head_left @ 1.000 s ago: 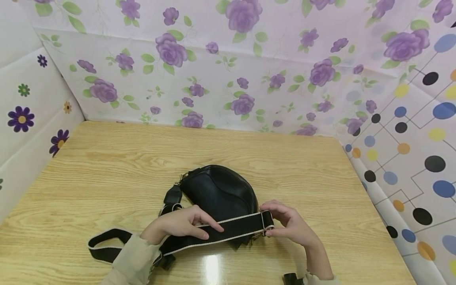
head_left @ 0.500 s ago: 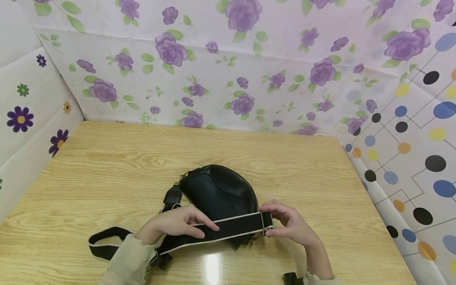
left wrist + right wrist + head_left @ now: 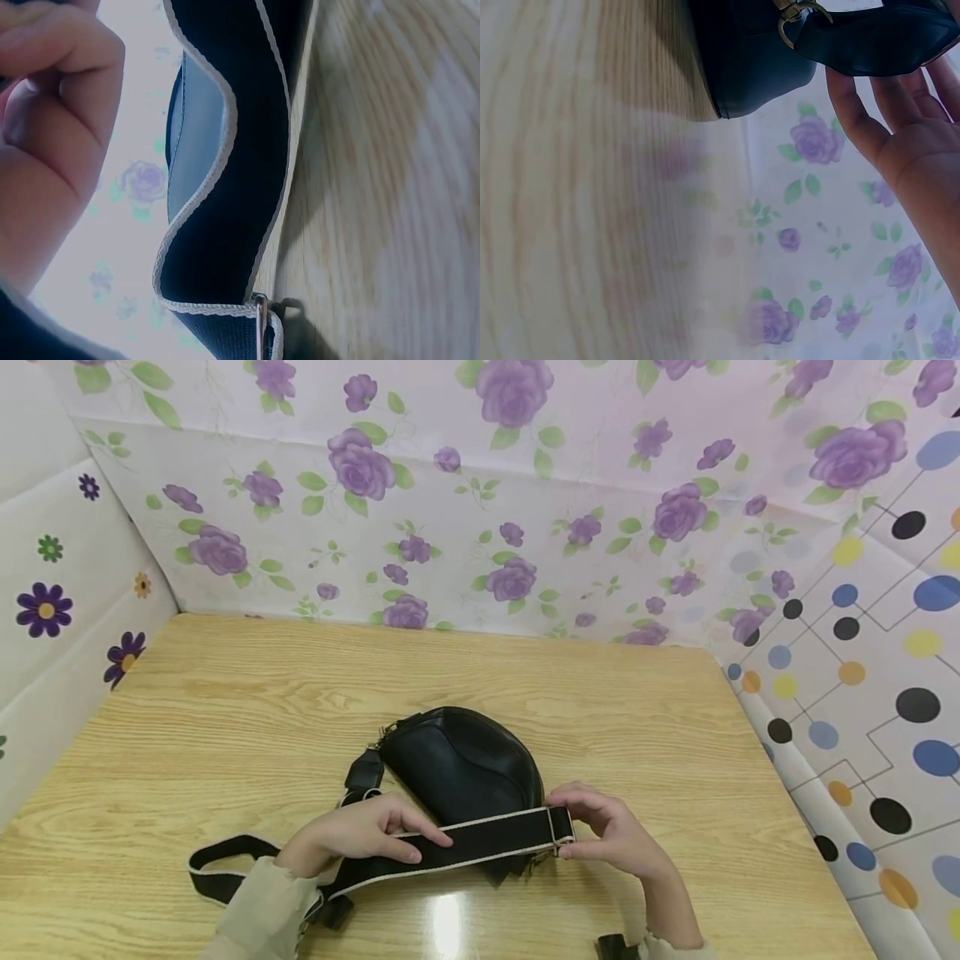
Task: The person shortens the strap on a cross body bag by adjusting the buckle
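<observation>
A black half-moon shoulder bag lies on the table, its wide black strap with cream edging stretched across the front. My left hand grips the strap left of the bag, thumb and forefinger along its face. In the left wrist view the webbing bends in a wave down to a metal slider. At the strap's right end, my right hand holds the folded loop by the buckle between thumb and fingers. The right wrist view shows fingers behind a leather strap tab near a gold ring.
A spare loop of strap lies on the wooden table at the left. A floral sheet hangs behind the table, with a dotted sheet on the right and a flower-print one on the left.
My left hand has slid a little to the left along the strap, uncovering more of it. The right hand and the bag have stayed nearly still.
</observation>
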`<state>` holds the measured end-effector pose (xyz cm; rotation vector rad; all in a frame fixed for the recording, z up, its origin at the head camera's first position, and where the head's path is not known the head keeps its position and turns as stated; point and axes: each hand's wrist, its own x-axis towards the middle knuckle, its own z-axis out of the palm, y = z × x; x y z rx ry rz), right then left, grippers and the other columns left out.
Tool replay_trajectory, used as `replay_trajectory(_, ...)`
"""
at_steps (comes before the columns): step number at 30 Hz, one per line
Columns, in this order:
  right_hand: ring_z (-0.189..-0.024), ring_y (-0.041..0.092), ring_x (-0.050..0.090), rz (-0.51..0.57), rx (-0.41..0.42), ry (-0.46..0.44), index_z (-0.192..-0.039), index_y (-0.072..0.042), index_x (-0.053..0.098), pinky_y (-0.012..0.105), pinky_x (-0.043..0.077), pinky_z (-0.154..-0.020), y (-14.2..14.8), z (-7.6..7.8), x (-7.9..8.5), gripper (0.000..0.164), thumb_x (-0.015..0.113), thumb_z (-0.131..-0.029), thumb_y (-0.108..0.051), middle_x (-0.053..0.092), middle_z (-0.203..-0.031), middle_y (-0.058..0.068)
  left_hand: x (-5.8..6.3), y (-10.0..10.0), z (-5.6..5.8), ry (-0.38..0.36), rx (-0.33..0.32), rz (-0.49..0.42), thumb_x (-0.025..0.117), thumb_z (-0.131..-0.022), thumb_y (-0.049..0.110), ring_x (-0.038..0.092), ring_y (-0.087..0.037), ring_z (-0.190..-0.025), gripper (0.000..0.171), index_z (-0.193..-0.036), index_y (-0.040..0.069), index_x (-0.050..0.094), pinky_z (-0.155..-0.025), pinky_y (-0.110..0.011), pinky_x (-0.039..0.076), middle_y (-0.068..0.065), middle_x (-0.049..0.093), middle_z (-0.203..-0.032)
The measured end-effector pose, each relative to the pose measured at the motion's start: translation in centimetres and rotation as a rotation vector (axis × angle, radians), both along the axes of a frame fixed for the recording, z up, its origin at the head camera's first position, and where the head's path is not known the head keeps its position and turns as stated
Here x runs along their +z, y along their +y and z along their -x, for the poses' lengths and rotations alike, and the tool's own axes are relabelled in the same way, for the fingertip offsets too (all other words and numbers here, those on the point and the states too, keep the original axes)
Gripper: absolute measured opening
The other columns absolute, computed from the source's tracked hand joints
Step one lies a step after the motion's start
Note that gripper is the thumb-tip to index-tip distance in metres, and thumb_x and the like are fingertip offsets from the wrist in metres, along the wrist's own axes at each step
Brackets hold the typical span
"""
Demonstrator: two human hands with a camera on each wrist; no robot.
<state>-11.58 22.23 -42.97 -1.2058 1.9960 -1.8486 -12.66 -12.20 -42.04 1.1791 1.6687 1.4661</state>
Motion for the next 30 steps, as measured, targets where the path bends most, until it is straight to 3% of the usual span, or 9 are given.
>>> replay_trajectory(2,-0.1,0.021,0.05,-0.02,-0.01,-0.019,-0.113,0.014,0.048,0.033,0.046,-0.077,-0.1,-0.1,0.2,0.051,0.068,-0.066,0.018,0.05,-0.11,0.022,0.0,-0.1,0.0,0.001,0.008,0.011,0.057,-0.086,0.004,0.016,-0.009,-0.035,0.03,-0.115,-0.004,0.058,-0.037,-0.018,0.025,-0.003,0.031,-0.045)
replay_trajectory(5,-0.1,0.021,0.051,-0.058,-0.023,-0.053,-0.115,0.012,0.048,0.033,0.045,-0.079,-0.2,-0.2,0.5,0.051,0.068,-0.068,0.015,0.049,-0.111,0.025,0.1,-0.1,-0.2,-0.009,0.026,0.017,0.057,-0.086,0.004,0.016,-0.008,-0.036,0.029,-0.113,-0.008,0.057,-0.058,-0.016,0.041,-0.01,0.044,-0.05)
replay_trajectory(8,-0.1,0.02,0.052,-0.097,-0.042,-0.106,-0.117,0.009,0.049,0.032,0.044,-0.082,-0.3,-0.3,0.8,0.052,0.07,-0.069,0.011,0.05,-0.113,0.026,0.2,-0.2,-0.2,-0.01,0.035,0.003,0.057,-0.086,0.002,0.017,-0.006,-0.037,0.028,-0.111,-0.01,0.057,-0.075,-0.019,0.042,-0.019,0.063,-0.079)
replay_trajectory(12,-0.098,0.019,0.053,-0.119,-0.033,-0.117,-0.117,0.009,0.048,0.031,0.044,-0.083,-0.3,-0.4,1.0,0.053,0.07,-0.069,0.011,0.051,-0.113,0.022,0.1,-0.5,-0.4,-0.042,0.051,0.01,0.058,-0.085,0.003,0.02,-0.005,-0.038,0.027,-0.11,-0.009,0.057,-0.05,-0.016,0.037,-0.019,0.058,-0.111)
replay_trajectory(14,-0.098,0.018,0.053,-0.117,-0.016,-0.111,-0.117,0.011,0.048,0.031,0.043,-0.083,-0.4,-0.5,1.1,0.054,0.07,-0.068,0.011,0.052,-0.112,0.02,0.0,-0.7,-0.6,-0.059,0.061,0.022,0.059,-0.085,0.003,0.021,-0.004,-0.039,0.027,-0.109,-0.009,0.058,-0.042,-0.015,0.029,-0.019,0.057,-0.112)
replay_trajectory(18,-0.1,0.018,0.052,-0.118,0.009,-0.113,-0.116,0.012,0.047,0.03,0.042,-0.084,-0.4,-0.6,1.3,0.055,0.072,-0.067,0.008,0.053,-0.111,0.018,-0.1,-1.1,-0.8,-0.059,0.066,0.039,0.06,-0.084,0.003,0.023,-0.005,-0.043,0.027,-0.107,-0.009,0.058,-0.044,-0.016,0.029,-0.022,0.056,-0.111)
replay_trajectory(22,-0.103,0.017,0.052,-0.154,0.004,-0.106,-0.116,0.008,0.05,0.028,0.041,-0.086,-0.3,-0.9,1.4,0.055,0.074,-0.066,0.002,0.055,-0.113,0.017,-0.3,-1.4,-0.8,-0.035,0.05,0.053,0.059,-0.084,0.003,0.033,-0.003,-0.055,0.026,-0.107,-0.008,0.058,-0.065,-0.019,0.041,-0.021,0.057,-0.111)
replay_trajectory(25,-0.104,0.015,0.051,-0.169,0.017,-0.082,-0.116,0.006,0.053,0.026,0.041,-0.087,-0.1,-1.1,1.3,0.054,0.074,-0.066,0.0,0.057,-0.112,0.015,-0.6,-1.5,-0.9,-0.032,0.038,0.074,0.059,-0.083,0.003,0.031,-0.003,-0.053,0.026,-0.108,-0.007,0.058,-0.078,-0.023,0.04,-0.019,0.058,-0.11)
replay_trajectory(30,-0.099,0.017,0.054,-0.129,0.133,-0.023,-0.117,0.005,0.054,0.031,0.043,-0.085,-0.2,-1.4,1.2,0.049,0.068,-0.07,0.004,0.059,-0.105,0.016,-0.9,-1.8,-1.0,-0.051,0.031,0.12,0.06,-0.082,0.0,0.024,-0.005,-0.046,0.025,-0.106,-0.006,0.06,-0.066,-0.02,0.039,-0.012,0.062,-0.093)
